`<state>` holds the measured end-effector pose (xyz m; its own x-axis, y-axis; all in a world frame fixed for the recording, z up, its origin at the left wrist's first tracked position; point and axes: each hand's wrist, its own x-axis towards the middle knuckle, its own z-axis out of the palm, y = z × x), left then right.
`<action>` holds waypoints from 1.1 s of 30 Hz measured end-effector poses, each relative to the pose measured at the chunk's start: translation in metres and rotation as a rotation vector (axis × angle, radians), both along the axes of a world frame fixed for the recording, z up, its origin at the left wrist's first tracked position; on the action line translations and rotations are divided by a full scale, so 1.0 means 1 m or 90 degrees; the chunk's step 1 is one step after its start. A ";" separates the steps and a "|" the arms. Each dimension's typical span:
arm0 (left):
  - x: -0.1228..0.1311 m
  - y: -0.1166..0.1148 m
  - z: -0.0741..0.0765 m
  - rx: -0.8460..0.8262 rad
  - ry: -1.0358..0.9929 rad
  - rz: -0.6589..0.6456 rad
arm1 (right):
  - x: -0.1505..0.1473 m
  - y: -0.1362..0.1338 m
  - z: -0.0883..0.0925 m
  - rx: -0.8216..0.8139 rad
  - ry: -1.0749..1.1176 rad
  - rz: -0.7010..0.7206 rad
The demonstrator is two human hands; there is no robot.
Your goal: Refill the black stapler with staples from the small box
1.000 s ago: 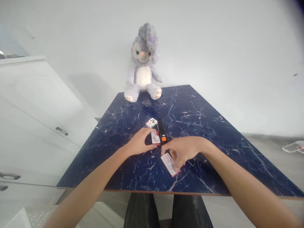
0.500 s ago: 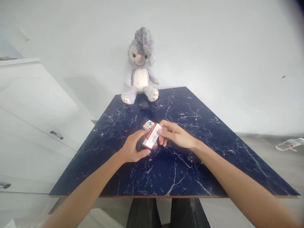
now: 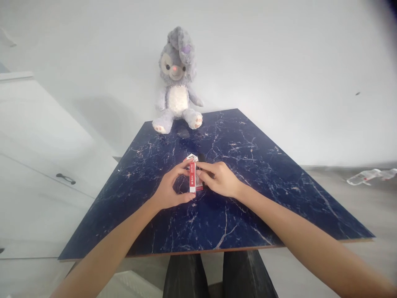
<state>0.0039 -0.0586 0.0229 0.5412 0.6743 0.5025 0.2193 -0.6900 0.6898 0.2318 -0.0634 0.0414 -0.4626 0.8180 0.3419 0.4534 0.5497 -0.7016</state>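
A small red-and-white box stands on its narrow edge, lettered side toward me. Its near end meets the thumb of my left hand and its far end meets the fingers, so that hand spans its length. From the right, my right hand pinches the box's upper part between thumb and forefinger. Partly hidden below it lies another red-and-white box. Just beyond the fingers sits a white box with dark print, also partly covered. A small dark shape shows beside it.
The blue marbled table reaches back to a pale wall. A grey plush rabbit sits at its far edge. White drawers stand on the left. Clear plastic packaging lies on the floor at right.
The held box has turned from a slant with its broad face up to standing on edge, lettered side showing. My left fingers now close on its ends. The view has shifted slightly.
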 end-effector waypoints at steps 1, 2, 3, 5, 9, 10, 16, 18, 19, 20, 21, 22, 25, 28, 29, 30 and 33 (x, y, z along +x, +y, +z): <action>0.001 0.000 0.000 -0.004 -0.008 -0.012 | 0.000 0.000 0.000 0.011 -0.009 0.001; 0.002 -0.001 0.000 -0.008 -0.016 -0.024 | -0.001 -0.001 -0.001 0.014 -0.008 0.005; 0.002 -0.001 0.001 -0.010 -0.024 -0.032 | -0.001 -0.001 -0.001 0.010 0.000 0.015; 0.004 -0.001 0.001 -0.002 -0.041 -0.035 | 0.000 -0.002 -0.001 -0.007 0.026 0.049; 0.003 0.000 0.000 0.057 -0.024 0.012 | 0.003 -0.001 -0.001 -0.002 0.045 0.105; 0.003 0.000 0.000 0.074 -0.006 0.028 | 0.003 -0.001 -0.001 0.009 0.040 0.112; 0.002 0.002 0.004 0.108 0.000 0.107 | -0.002 -0.003 -0.009 0.060 0.045 0.073; 0.002 0.003 0.006 0.109 -0.005 0.138 | -0.005 -0.005 -0.011 0.085 0.053 0.049; 0.001 0.003 0.007 0.112 0.001 0.146 | -0.006 -0.005 -0.012 0.102 0.054 0.039; 0.001 0.004 0.007 0.115 0.011 0.147 | -0.007 -0.006 -0.013 0.117 0.055 0.031; 0.001 0.004 0.007 0.116 0.021 0.142 | -0.007 -0.006 -0.014 0.129 0.057 0.027; 0.000 0.005 0.006 0.115 0.028 0.134 | -0.007 -0.006 -0.014 0.138 0.059 0.023; 0.000 0.008 0.002 0.089 0.013 0.124 | -0.007 -0.004 -0.016 0.151 0.049 0.003; -0.001 0.012 -0.003 0.058 -0.029 0.136 | -0.007 -0.002 -0.016 0.167 0.025 -0.029; -0.001 0.013 -0.004 0.054 -0.042 0.139 | -0.006 -0.001 -0.016 0.175 0.018 -0.036; -0.002 0.014 -0.004 0.052 -0.053 0.143 | -0.006 0.000 -0.015 0.183 0.012 -0.037; -0.004 0.015 -0.002 0.038 -0.022 0.161 | -0.003 0.002 -0.010 0.210 0.004 -0.056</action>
